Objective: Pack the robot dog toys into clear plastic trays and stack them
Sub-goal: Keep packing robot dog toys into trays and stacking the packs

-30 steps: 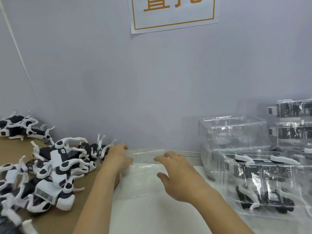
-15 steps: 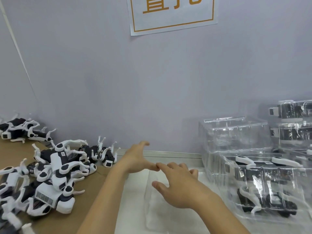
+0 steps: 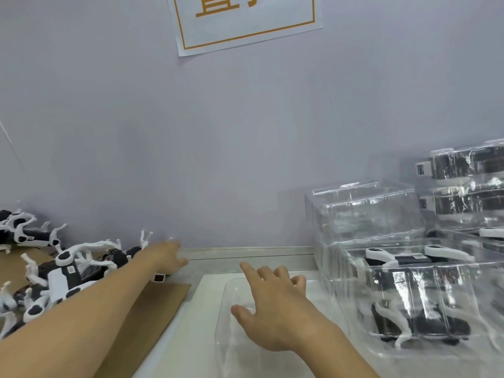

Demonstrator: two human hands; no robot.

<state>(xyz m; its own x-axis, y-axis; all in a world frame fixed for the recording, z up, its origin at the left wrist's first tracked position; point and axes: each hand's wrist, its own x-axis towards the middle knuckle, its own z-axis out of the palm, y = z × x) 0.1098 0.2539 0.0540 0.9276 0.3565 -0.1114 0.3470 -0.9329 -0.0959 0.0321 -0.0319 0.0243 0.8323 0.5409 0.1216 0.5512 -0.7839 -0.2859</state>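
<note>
Since half a second ago, my left hand has swung away from the right one toward the heap of robot dog toys, fingers loose, holding nothing I can see. On the worktop, my right hand rests spread on an empty clear tray. Right of it, packed trays sit stacked.

At three o'clock we see glossy clear plastic trays; at nine, smooth black-and-white plastic robot dog toys on matt brown cardboard. At twelve, a matt paper sign.
</note>
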